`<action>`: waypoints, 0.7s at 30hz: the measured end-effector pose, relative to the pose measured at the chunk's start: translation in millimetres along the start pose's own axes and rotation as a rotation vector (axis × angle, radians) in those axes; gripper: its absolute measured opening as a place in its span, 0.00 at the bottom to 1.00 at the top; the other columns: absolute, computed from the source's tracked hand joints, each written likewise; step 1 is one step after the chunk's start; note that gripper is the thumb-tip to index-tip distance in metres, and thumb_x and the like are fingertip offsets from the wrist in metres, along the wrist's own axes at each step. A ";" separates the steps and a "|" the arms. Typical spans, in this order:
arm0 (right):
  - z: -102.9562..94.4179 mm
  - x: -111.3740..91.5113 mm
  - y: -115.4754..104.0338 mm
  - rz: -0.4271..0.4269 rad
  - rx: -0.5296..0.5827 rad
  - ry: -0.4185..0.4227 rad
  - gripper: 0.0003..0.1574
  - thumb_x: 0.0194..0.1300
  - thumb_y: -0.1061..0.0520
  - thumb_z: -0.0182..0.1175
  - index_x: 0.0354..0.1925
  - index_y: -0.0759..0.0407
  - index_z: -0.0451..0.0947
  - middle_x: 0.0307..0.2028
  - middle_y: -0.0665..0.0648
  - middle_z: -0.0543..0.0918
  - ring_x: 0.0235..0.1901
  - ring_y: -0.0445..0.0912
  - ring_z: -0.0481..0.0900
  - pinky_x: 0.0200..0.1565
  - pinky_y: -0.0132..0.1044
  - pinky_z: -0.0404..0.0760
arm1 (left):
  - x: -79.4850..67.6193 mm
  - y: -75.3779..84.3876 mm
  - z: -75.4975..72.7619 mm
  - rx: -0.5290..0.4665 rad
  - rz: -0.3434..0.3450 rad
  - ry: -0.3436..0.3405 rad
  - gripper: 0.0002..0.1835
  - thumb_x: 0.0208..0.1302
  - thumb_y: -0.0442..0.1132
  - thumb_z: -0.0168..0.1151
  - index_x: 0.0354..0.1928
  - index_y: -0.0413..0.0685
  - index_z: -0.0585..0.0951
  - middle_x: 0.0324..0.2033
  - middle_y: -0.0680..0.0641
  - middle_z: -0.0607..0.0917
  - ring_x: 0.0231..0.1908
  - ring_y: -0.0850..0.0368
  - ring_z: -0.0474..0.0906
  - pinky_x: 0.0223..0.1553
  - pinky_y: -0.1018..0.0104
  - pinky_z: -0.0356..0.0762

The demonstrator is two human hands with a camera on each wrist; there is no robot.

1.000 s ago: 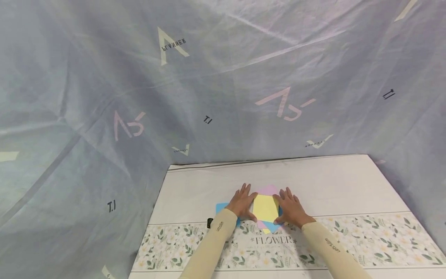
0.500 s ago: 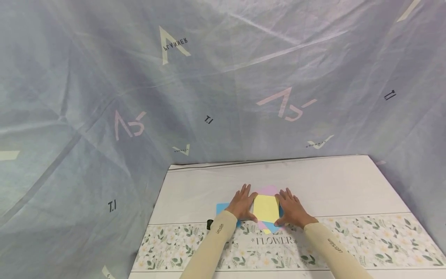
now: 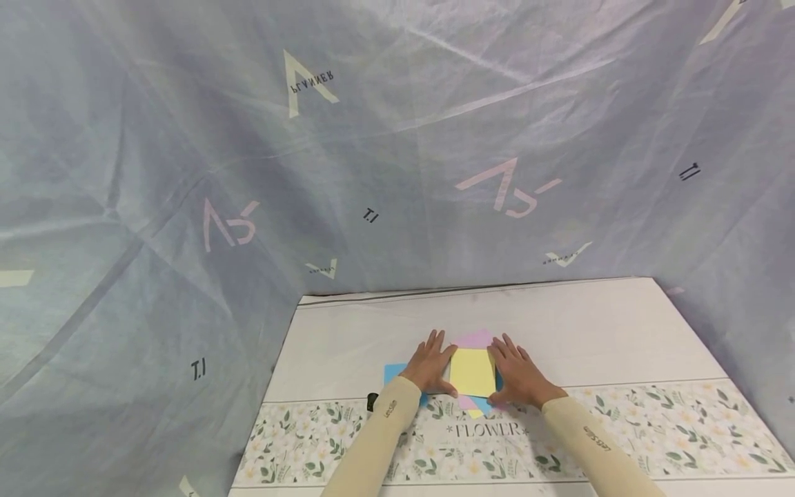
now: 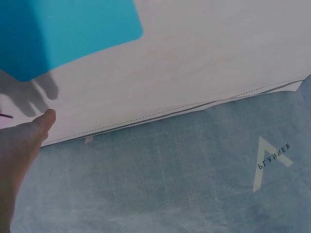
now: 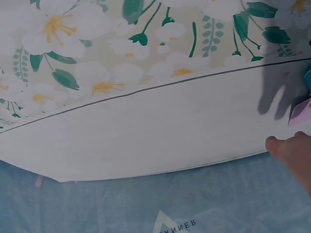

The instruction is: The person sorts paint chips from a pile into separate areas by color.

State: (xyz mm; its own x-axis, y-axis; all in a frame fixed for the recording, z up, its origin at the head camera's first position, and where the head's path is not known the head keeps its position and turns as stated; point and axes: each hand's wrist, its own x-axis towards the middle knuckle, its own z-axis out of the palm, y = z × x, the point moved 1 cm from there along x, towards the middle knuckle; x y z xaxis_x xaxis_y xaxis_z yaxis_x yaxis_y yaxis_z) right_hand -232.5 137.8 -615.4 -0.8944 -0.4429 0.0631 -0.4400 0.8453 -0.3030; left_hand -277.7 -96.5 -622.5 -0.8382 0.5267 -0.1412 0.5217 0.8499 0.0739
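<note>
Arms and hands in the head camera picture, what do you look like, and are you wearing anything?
The left sleeve and right sleeve are plain cream, snug, and reach the wrists. Each has small dark lettering, too tiny to read surely. The left hand and right hand wear no gloves.

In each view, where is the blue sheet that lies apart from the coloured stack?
Head: the blue sheet is below centre, partly hidden by the left hand.
Left wrist: at upper left, partly in shadow.
Right wrist: not in it; the blue corner seems another sheet.
Shared landmark: far edge of the white surface.
</note>
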 end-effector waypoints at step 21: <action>-20.5 -8.5 18.6 -0.024 0.057 0.028 0.69 0.45 0.34 0.77 0.72 0.68 0.60 0.71 0.76 0.60 0.73 0.73 0.50 0.64 0.72 0.61 | 0.8 10.5 -21.3 -0.030 0.033 0.024 0.66 0.36 0.72 0.76 0.78 0.57 0.57 0.79 0.42 0.43 0.79 0.48 0.35 0.76 0.51 0.53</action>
State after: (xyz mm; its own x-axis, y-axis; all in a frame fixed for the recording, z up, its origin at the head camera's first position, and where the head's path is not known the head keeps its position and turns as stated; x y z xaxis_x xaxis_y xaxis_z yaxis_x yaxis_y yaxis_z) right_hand -234.7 163.4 -602.1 -0.8858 -0.4538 0.0971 -0.4568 0.8159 -0.3544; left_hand -276.3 -86.9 -600.9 -0.8245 0.5540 -0.1149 0.5441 0.8321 0.1075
